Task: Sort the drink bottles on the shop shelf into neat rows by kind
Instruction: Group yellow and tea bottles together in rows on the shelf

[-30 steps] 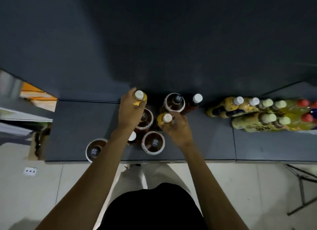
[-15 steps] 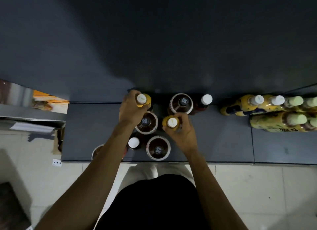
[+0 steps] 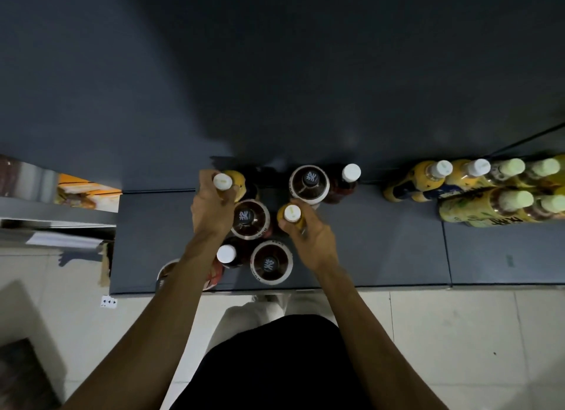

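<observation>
The left hand (image 3: 211,209) grips the neck of a yellow bottle (image 3: 235,181) at the back of the shelf (image 3: 382,241), its fingers curled under the white cap; most of that bottle's body is hidden behind the hand. The right hand (image 3: 312,241) grips a second yellow bottle (image 3: 290,215) nearer the middle, thumb and fingers round its neck, so only the cap and shoulder show.

Between and around the hands stand three wide dark bottles (image 3: 250,218) with black caps, seen from straight above, so their labels cannot be read. A small dark bottle with a white cap (image 3: 227,254) is partly covered by the left forearm, and another like it (image 3: 347,180) stands at the back, just beside a wide one. At the shelf's front edge a further container (image 3: 166,272) lies mostly under the forearm; I cannot tell what it is.

Well apart to the right, a group of yellow bottles (image 3: 477,192) stands in rows and is cut off by the frame edge.

The shelf is a dark grey board against a dark grey back wall (image 3: 275,73), dim and shadowed. Below it is a pale tiled floor (image 3: 458,333).
</observation>
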Demonstrator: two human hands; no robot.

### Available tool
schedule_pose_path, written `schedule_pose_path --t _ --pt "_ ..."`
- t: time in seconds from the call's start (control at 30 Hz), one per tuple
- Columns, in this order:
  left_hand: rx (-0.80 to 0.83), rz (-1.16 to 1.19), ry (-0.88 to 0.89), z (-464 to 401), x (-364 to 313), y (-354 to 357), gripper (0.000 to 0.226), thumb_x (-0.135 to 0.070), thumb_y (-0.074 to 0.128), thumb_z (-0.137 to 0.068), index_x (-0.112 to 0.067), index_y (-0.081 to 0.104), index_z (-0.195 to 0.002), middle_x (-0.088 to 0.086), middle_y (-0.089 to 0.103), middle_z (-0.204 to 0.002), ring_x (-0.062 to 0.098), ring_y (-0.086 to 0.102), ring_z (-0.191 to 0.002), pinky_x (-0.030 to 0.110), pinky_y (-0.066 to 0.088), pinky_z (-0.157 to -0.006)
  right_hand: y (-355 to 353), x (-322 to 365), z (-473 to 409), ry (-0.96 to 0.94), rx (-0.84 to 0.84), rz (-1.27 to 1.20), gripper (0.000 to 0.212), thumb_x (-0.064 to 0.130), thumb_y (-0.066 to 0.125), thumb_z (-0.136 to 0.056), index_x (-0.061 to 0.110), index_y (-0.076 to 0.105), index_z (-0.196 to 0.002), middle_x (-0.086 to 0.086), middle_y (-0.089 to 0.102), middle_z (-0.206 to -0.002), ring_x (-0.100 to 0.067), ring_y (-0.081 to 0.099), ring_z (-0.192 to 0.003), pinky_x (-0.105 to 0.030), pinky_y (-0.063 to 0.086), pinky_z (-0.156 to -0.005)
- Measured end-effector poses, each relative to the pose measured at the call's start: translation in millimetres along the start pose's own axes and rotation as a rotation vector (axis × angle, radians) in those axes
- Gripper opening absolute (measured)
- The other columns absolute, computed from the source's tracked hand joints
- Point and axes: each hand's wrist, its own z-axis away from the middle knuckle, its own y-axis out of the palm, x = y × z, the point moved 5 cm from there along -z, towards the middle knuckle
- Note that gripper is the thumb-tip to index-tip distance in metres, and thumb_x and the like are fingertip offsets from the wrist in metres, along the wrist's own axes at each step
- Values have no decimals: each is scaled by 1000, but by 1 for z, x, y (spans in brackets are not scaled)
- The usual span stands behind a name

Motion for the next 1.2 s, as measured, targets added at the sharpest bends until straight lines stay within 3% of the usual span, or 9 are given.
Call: schedule_pose_path --t 0.1,0.3,0.5,0.63,0.73,0.83,1.03,1.13,1.2 --pt "-83 107 40 16 -3 -16 25 -16 58 -93 -10 43 -113 -2 45 -111 15 47 -91 30 40 -77 -6 16 7 -49 -39 31 46 38 63 -91 26 52 -133 -1 64 -119 -15 60 -105 -23 47 -86" --pt "-222 322 206 46 -7 -64 26 -8 59 -91 -16 39 -106 3 42 -106 8 44 -89 2 37 -73 -21 65 41 -220 -161 53 36 38 58 -94 29 53 -128 9 65 -109 -6 58 -92 -25 48 -80" --pt "-457 513 463 108 -13 -130 27 -24 57 -91 -6 44 -106 8 39 -104 14 42 -93 22 39 -82 -40 116 101 -416 -375 -47 36 34 56 -96 25 52 -131 13 61 -108 -1 54 -96 -2 38 -74" --pt "-473 622 505 153 -22 -161 33 -35 53 -89 -8 45 -107 8 43 -105 12 43 -93 19 39 -83 -43 141 151 -537 -482 -151 29 42 45 -99 19 53 -116 17 49 -76 1 48 -69 -12 36 -61" --pt "-461 705 528 190 -33 -176 35 -33 55 -90 -5 51 -111 2 51 -101 3 49 -88 10 39 -81 -45 156 189 -613 -526 -281 13 38 43 -101 29 52 -106 10 51 -82 -7 51 -76 -22 42 -69" --pt "-374 755 586 219 -53 -185 20 -19 55 -96 -6 59 -110 -10 60 -95 -8 55 -84 7 40 -76 -51 161 219 -606 -562 -325 28 46 44 -96 20 53 -99 1 49 -85 -21 50 -82 -35 42 -76" --pt "141 683 729 259 -78 -148 14 -21 53 -98 -24 66 -97 -8 69 -92 -5 59 -81 13 45 -75 -78 138 263 -513 -464 -357 24 44 57 -91 21 61 -95 -2 58 -86 -11 55 -78 -24 45 -72" --pt "372 659 709 278 -85 -108 17 -20 52 -98 -20 69 -95 -1 71 -92 2 64 -87 20 49 -80 -93 114 282 -457 -428 -370 22 32 58 -96 11 64 -96 -2 60 -84 -9 56 -76 -21 46 -68" --pt "434 643 664 286 -85 -81 24 -25 51 -99 -13 71 -91 3 72 -93 11 66 -91 30 51 -83 -108 90 295 -408 -449 -383 30 34 57 -95 5 63 -90 -2 57 -78 -9 53 -71 -25 43 -67"
